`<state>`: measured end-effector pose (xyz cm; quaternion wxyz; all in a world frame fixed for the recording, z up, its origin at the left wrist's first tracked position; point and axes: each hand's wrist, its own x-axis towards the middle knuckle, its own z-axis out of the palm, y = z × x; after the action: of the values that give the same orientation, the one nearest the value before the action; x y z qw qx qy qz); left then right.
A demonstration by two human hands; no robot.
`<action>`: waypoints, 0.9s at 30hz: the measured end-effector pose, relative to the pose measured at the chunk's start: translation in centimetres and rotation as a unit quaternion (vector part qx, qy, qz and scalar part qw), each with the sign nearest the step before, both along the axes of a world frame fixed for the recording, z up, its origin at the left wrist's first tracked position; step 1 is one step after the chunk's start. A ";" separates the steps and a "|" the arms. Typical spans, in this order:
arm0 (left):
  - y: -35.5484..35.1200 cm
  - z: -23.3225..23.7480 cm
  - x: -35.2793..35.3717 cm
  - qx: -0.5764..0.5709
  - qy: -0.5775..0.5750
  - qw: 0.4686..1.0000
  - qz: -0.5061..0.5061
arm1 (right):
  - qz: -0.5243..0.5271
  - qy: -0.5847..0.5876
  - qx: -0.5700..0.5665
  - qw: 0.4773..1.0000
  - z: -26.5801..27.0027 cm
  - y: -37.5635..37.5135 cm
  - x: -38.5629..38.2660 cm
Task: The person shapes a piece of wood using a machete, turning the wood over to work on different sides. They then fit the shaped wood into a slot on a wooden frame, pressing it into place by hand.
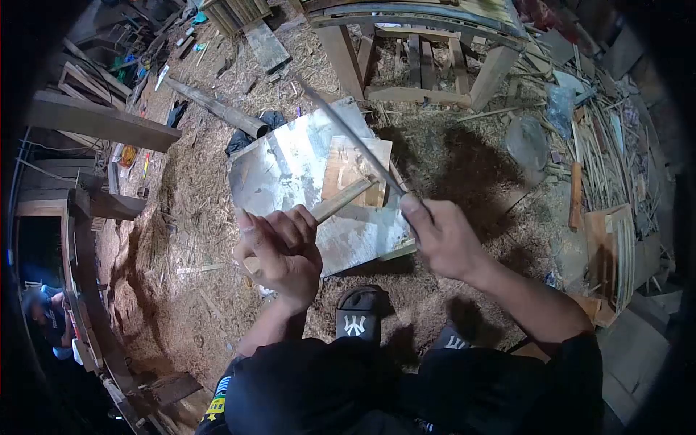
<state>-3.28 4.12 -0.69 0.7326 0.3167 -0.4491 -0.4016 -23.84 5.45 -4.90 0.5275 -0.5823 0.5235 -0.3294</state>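
Head view: near the frame's centre, the left hand (284, 254) grips a wooden stick (337, 202) slanting up-right, its far tip near the long narrow blade (343, 125) that the right hand (444, 235) clenches, slanting up-left.

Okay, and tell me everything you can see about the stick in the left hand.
The stick is pale, straight and slim, and looks like bare wood. The left hand grips it near its lower end. It slants up to the right, its far end over the small board. Whether it touches board or blade, I can't tell.
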 end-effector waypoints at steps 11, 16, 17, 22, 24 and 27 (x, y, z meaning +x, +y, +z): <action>0.1 -0.1 0.1 -0.032 -0.015 0.999 -0.021 | 0.008 0.049 0.037 0.998 -2.5 0.3 1.0; 0.0 -0.2 0.4 -0.028 0.007 0.999 -0.016 | -0.011 -0.018 -0.021 1.000 2.8 -0.1 0.0; 0.0 -0.2 0.5 -0.020 0.016 1.000 -0.012 | -0.020 -0.053 -0.104 0.993 3.7 -0.2 -0.1; -0.3 -0.2 0.1 0.010 0.034 0.999 0.004 | -0.002 0.009 -0.110 0.994 -2.1 1.6 1.3; -0.2 -0.1 0.1 0.020 0.031 0.999 0.004 | 0.017 0.127 0.013 0.992 -2.8 1.3 1.6; 0.2 0.0 0.0 0.014 0.044 0.999 -0.003 | 0.009 0.065 0.009 0.998 -2.3 1.1 1.1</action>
<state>-3.29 4.33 -0.64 0.7458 0.3076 -0.4114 -0.4241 -22.76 6.59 -7.17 0.5001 -0.6025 0.5546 -0.2814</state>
